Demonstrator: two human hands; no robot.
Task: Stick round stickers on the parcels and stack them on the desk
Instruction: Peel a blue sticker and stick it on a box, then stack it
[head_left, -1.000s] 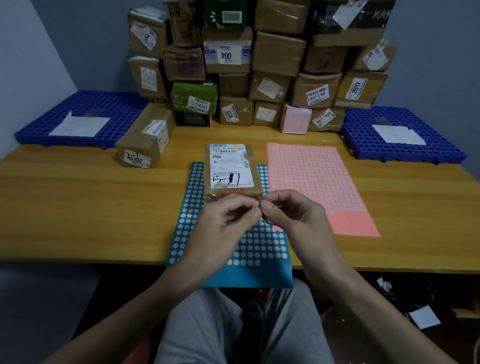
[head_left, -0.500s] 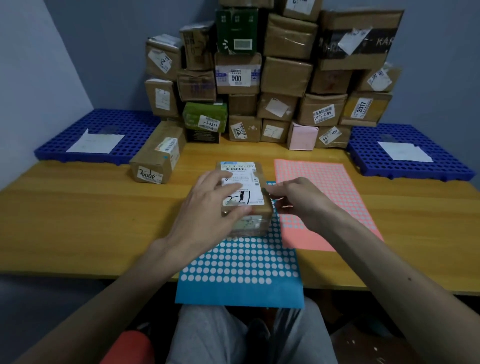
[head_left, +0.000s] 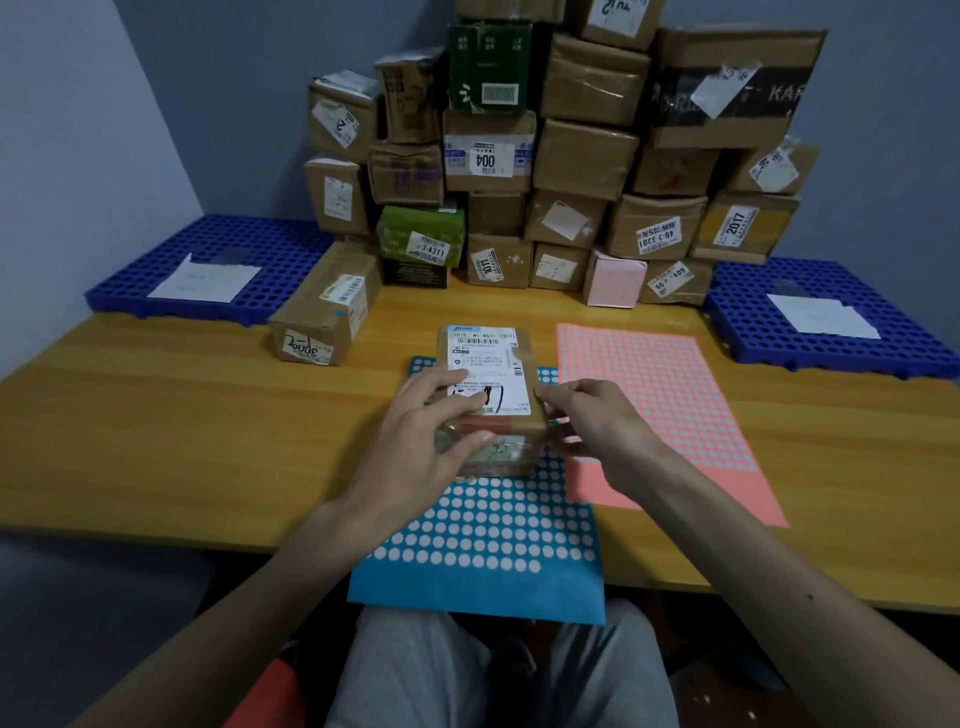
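A small brown cardboard parcel (head_left: 488, 364) with a white shipping label lies under the left hand (head_left: 431, 431), whose fingers (head_left: 441, 382) spread across the label while the thumb presses its near face, clasping it. The right hand (head_left: 597, 431) sets bent fingertips (head_left: 543, 392) against the parcel's right edge; whether they grip, I cannot tell. Below both hands, the parcel rests on a blue sheet of round white stickers (head_left: 483, 525).
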